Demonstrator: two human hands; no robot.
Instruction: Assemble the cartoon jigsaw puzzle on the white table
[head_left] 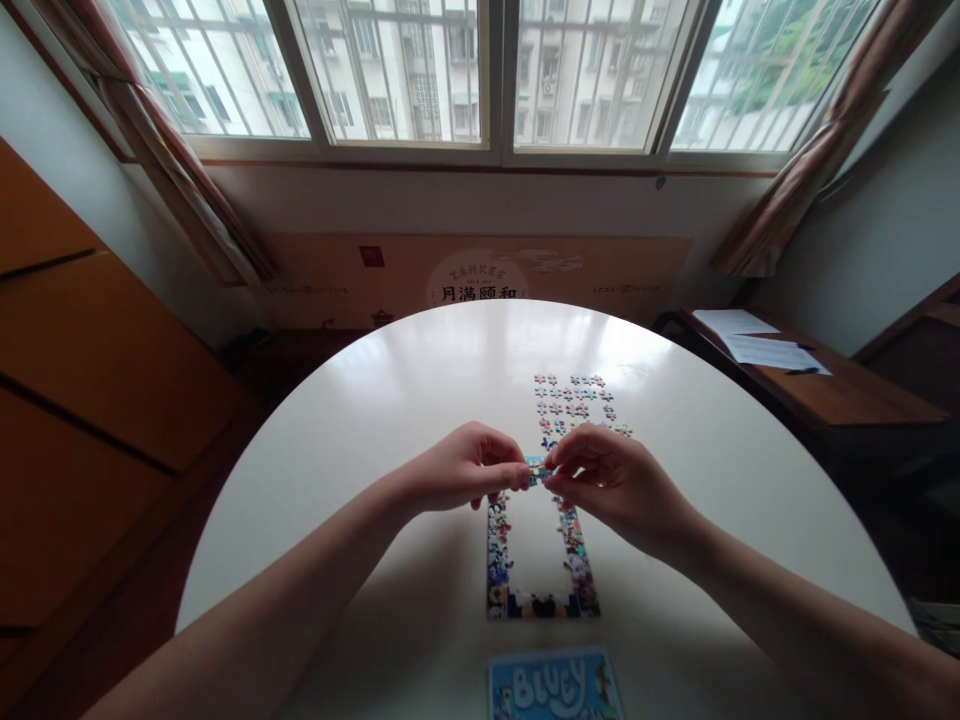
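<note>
Between my two hands, above the top end of a partly joined jigsaw border (498, 570), are small light-blue puzzle pieces (536, 470). My left hand (476, 468) pinches their left side between thumb and fingers. From the other side, my right hand (600, 475) pinches the right edge. Whether the pieces are fully joined, or touch the border below, I cannot tell. The border forms a tall frame with colourful sides and a dark bottom edge; bare tabletop shows inside it. Loose jigsaw pieces (577, 409) lie in rough rows just beyond my hands.
A blue box or card (555, 685) reading "Bluey" lies at the near edge of view. Everything rests on a round white table (337, 420). At right stands a brown desk (862, 390) with paper sheets (776, 352) and pens. A barred window (495, 80) is ahead.
</note>
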